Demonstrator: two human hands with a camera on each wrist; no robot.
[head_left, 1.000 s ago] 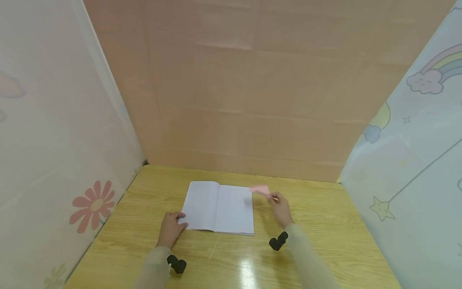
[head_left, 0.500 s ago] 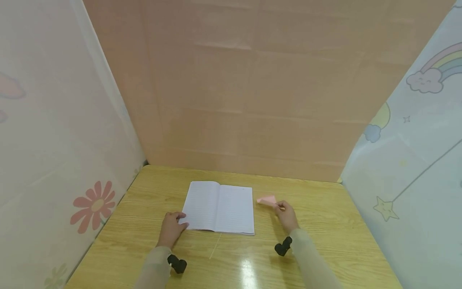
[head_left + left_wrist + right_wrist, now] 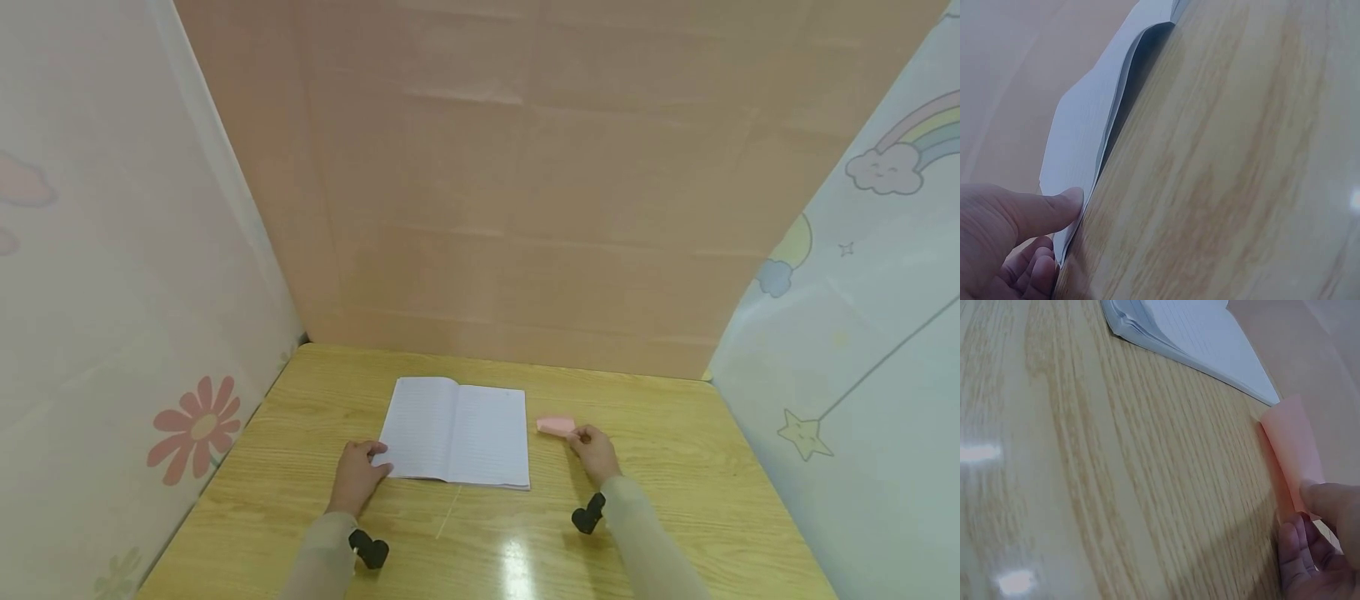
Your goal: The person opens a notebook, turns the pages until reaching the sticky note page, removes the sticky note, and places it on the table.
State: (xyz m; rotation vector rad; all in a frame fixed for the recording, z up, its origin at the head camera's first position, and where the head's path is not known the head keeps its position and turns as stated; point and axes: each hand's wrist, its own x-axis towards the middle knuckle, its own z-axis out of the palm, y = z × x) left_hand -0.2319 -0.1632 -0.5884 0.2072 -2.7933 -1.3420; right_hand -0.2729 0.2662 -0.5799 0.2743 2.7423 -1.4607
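Observation:
An open notebook (image 3: pixel 489 437) with lined white pages lies flat on the table. My left hand (image 3: pixel 356 479) holds its lower left corner; in the left wrist view the thumb (image 3: pixel 1054 212) lies on the page and the other fingers are curled at the edge below. To the right of the notebook, my right hand (image 3: pixel 596 454) pinches one end of a pink paper slip (image 3: pixel 555 426), like a sticky note. The slip (image 3: pixel 1291 444) bends in a curve close over the table, between thumb and fingertips, apart from the notebook in the head view.
A thin pale strip (image 3: pixel 448 512) runs out from under the notebook's lower edge on the wood-grain table (image 3: pixel 675 483). A brown paper backdrop (image 3: pixel 510 208) rises behind, with patterned walls at left and right. Each wrist wears a black camera mount (image 3: pixel 588 513).
My right hand has drawn the pink slip off the notebook's top right corner, rightward and toward me, then lowered it near the table. The left hand and the notebook stay in place.

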